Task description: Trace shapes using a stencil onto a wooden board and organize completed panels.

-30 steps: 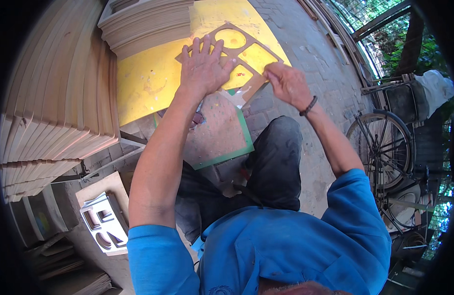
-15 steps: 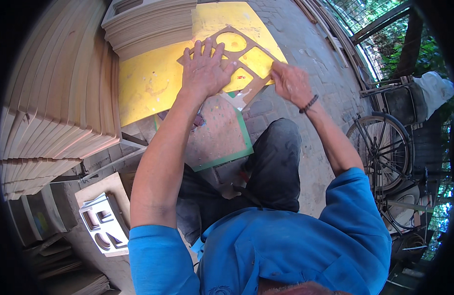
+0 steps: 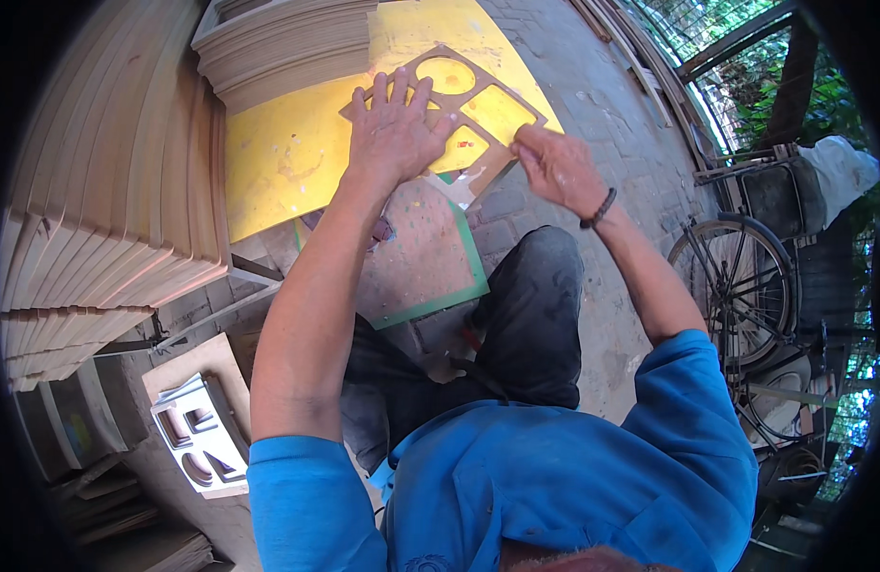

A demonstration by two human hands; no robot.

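A flat brown board with cut-out openings, one round and others angular, lies tilted on a yellow sheet. My left hand rests flat on the board's left part, fingers spread, covering some of it. At the board's right edge, my right hand is closed, its fingertips against the rim. Whatever it may pinch there is hidden by the fingers. The board's near corner juts over a green-edged panel in front of my knees.
Stacked wooden frames stand behind the yellow sheet, with tall stacked boards at the left. A white panel with cut-out shapes lies at lower left. A bicycle wheel is at right, beyond the paved floor.
My right hand has slid a little toward me and leftward along the board's right edge. My left hand stays pressed flat on the board.
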